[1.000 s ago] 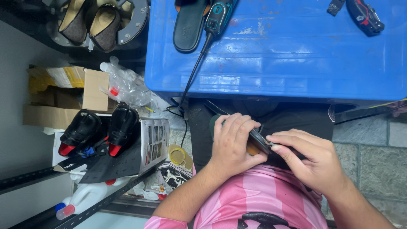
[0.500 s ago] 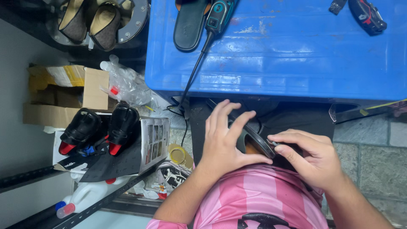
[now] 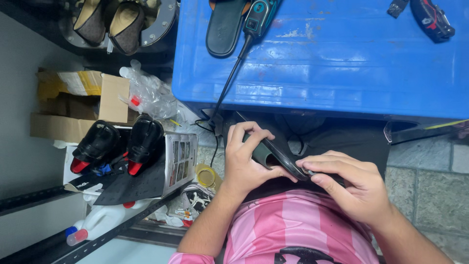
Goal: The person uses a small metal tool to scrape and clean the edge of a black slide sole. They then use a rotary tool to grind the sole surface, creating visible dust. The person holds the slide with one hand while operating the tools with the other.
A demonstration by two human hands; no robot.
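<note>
Gripping the dark sandal sole (image 3: 273,155) over the lap below the blue table (image 3: 342,63), the left hand (image 3: 244,161) wraps fingers around it while right hand (image 3: 354,188) fingers pinch its edge, where a slipping pinch could likely drop it.

A small shoe repair workshop, seen from above. A scuffed blue table (image 3: 342,63) carries a dark shoe sole (image 3: 225,27), a corded power tool (image 3: 258,14) and a black-and-red tool (image 3: 432,18), and pairs of shoes sit around it: brown ones (image 3: 110,22) on a shelf and glossy black ones with red soles (image 3: 122,144) on a box. Cardboard boxes (image 3: 73,102), a white plastic jug (image 3: 100,222) and tape rolls (image 3: 207,176) crowd the stone-paved floor (image 3: 430,195).
</note>
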